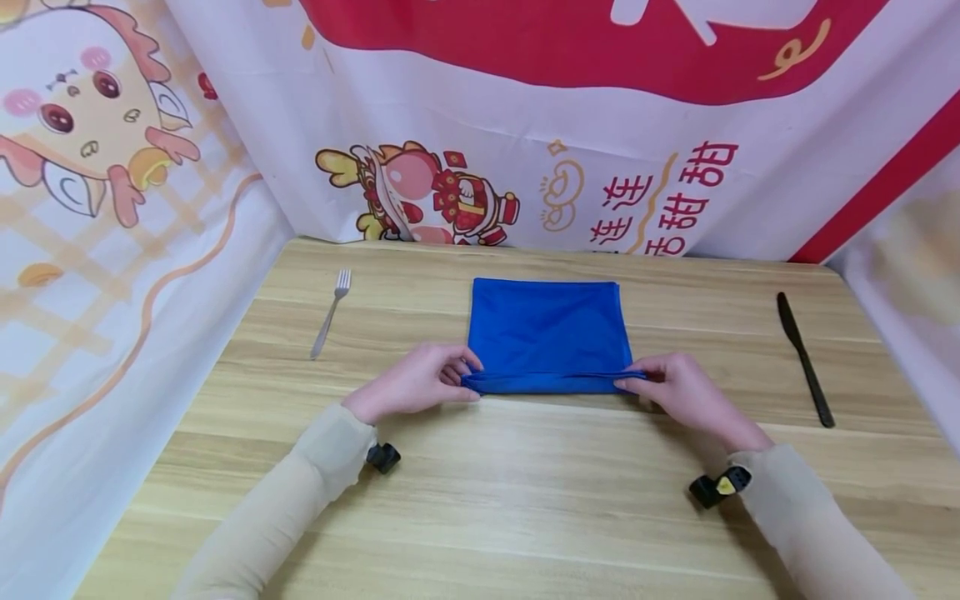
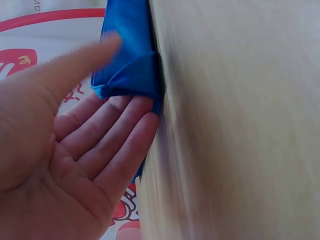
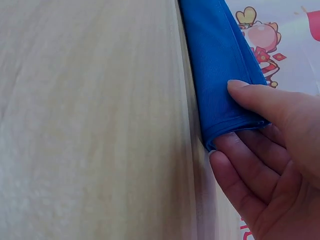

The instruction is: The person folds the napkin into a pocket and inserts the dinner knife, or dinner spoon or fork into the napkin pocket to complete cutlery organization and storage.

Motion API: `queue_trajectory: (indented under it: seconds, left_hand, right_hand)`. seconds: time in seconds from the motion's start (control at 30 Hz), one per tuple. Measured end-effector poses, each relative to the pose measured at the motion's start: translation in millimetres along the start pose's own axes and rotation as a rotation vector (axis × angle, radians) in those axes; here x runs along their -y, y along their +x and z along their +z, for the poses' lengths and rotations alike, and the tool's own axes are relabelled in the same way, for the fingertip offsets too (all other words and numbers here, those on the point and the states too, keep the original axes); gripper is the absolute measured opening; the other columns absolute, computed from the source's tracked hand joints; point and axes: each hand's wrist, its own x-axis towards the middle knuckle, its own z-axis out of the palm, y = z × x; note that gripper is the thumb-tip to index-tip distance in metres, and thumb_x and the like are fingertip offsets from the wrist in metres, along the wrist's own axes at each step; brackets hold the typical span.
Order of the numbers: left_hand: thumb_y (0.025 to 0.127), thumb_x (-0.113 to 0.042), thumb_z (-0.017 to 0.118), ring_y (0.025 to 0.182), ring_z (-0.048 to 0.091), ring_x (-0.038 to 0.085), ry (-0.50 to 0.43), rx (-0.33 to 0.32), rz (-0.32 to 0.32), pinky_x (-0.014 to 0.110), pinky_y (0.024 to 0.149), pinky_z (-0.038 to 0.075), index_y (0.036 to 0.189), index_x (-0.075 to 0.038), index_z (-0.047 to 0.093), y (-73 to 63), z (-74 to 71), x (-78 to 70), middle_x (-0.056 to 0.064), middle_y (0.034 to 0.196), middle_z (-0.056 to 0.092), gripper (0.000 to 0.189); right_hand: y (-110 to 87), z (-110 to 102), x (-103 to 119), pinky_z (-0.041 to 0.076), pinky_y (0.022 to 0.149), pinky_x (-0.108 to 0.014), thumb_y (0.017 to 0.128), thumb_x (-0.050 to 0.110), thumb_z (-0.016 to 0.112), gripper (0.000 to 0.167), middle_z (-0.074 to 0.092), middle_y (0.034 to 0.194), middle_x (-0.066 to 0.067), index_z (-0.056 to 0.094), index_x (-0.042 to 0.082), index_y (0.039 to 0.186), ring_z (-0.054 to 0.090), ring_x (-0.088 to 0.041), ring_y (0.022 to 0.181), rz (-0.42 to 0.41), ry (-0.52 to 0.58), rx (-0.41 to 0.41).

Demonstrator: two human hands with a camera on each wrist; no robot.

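A blue cloth napkin [image 1: 551, 325] lies on the wooden table, its near edge folded up into a narrow raised strip. At the left end of that strip, my left hand [image 1: 422, 379] holds the fold between thumb and fingers. My right hand [image 1: 686, 396] pinches the strip's right end. In the left wrist view the fingers [image 2: 107, 135] reach under the cloth end while the thumb is over it, blurred. The right wrist view has the thumb [image 3: 255, 95] pressed on top of the fold, with fingertips tucked underneath.
A silver fork [image 1: 330, 315] lies left of the napkin, and a black knife [image 1: 806, 362] lies far to the right. Printed cloth hangings [image 1: 247, 100] border the wooden table [image 1: 510, 500] at the back and sides.
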Motion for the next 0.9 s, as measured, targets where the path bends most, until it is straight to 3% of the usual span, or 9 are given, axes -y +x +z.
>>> queue_trajectory:
  seconds: [0.23, 0.4, 0.53, 0.67, 0.77, 0.9]
  left_hand:
    - [0.098, -0.017, 0.072, 0.092, 0.063, 0.011, 0.049, -0.035, 0.039, 0.030, 0.084, 0.054, 0.112, -0.013, 0.072, 3.6, 1.4, -3.4, -0.007, 0.101, 0.070, 0.015]
    - [0.102, -0.019, 0.066, 0.089, 0.063, 0.013, 0.008, -0.086, 0.070, 0.031, 0.080, 0.055, 0.115, -0.013, 0.071, 3.7, 0.4, -4.9, -0.006, 0.099, 0.069, 0.015]
    - [0.103, -0.021, 0.064, 0.097, 0.065, 0.016, -0.022, -0.149, 0.080, 0.037, 0.088, 0.056, 0.117, -0.014, 0.067, 3.2, -2.3, -8.6, -0.003, 0.107, 0.070, 0.016]
    - [0.104, -0.022, 0.062, 0.095, 0.067, 0.016, -0.012, -0.167, 0.068, 0.038, 0.086, 0.056, 0.120, -0.014, 0.064, 4.4, -4.0, -10.4, 0.000, 0.113, 0.071, 0.018]
    - [0.106, -0.022, 0.059, 0.072, 0.062, 0.018, -0.002, -0.154, 0.049, 0.034, 0.067, 0.052, 0.121, -0.014, 0.061, 5.4, -3.6, -9.3, 0.002, 0.093, 0.070, 0.018]
    - [0.107, -0.023, 0.057, 0.054, 0.050, 0.019, 0.019, -0.141, 0.013, 0.031, 0.053, 0.042, 0.122, -0.015, 0.058, 7.4, -2.4, -6.4, 0.003, 0.069, 0.057, 0.018]
  right_hand:
    - [-2.0, -3.7, 2.5, 0.037, 0.049, -0.026, 0.098, 0.025, 0.071, 0.018, 0.057, 0.068, -0.001, 0.080, 0.012, 0.107, 0.047, -0.017, 0.057, -0.020, -0.012, 0.003]
    - [-4.6, -4.6, 5.6, 0.041, 0.055, -0.027, 0.101, 0.024, 0.067, 0.016, 0.060, 0.076, -0.004, 0.076, 0.012, 0.105, 0.052, -0.020, 0.066, -0.036, 0.002, -0.025]
    - [-5.1, -5.7, 9.6, 0.046, 0.063, -0.028, 0.104, 0.026, 0.063, 0.017, 0.066, 0.087, -0.004, 0.073, 0.011, 0.105, 0.056, -0.023, 0.076, -0.040, 0.030, -0.087]
    - [-5.1, -6.1, 11.9, 0.050, 0.068, -0.029, 0.103, 0.031, 0.063, 0.021, 0.069, 0.092, -0.002, 0.072, 0.012, 0.107, 0.059, -0.024, 0.084, -0.022, 0.022, -0.130]
    - [-4.2, -4.5, 10.9, 0.049, 0.063, -0.029, 0.102, 0.036, 0.064, 0.023, 0.068, 0.088, -0.004, 0.071, 0.014, 0.106, 0.058, -0.025, 0.080, 0.010, 0.032, -0.131]
    - [-1.7, -3.0, 8.6, 0.044, 0.057, -0.030, 0.101, 0.043, 0.063, 0.028, 0.061, 0.080, -0.009, 0.068, 0.015, 0.103, 0.055, -0.027, 0.073, 0.050, 0.054, -0.113]
